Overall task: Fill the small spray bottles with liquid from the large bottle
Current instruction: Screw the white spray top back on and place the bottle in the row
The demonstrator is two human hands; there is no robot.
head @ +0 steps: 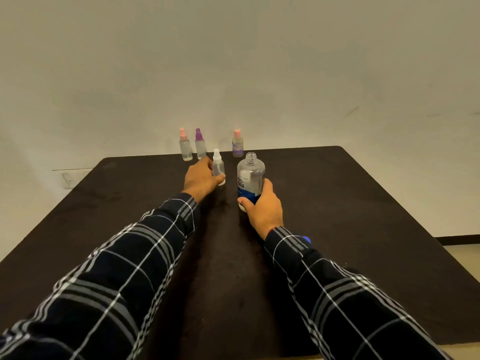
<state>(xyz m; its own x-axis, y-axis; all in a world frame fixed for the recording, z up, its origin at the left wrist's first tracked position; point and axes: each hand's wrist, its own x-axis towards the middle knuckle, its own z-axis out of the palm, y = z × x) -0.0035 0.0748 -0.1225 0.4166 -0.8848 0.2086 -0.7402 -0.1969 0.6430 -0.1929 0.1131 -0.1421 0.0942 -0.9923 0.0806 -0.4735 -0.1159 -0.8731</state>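
The large clear bottle [250, 175] with a blue-and-white label stands uncapped on the dark table [337, 216]. My right hand [262, 207] grips its lower part from the right. My left hand [201, 179] holds a small clear spray bottle with a white cap [217, 165], standing upright just left of the large bottle. Along the far edge stand three more small bottles: one with a pink sprayer [185, 148], one with a purple sprayer [200, 145], and one with a pink cap and purple print [237, 145].
The table's far edge meets a plain pale wall [233, 74]. A small blue object [307, 239] shows by my right sleeve. Bare dark tabletop spreads left and right of my arms.
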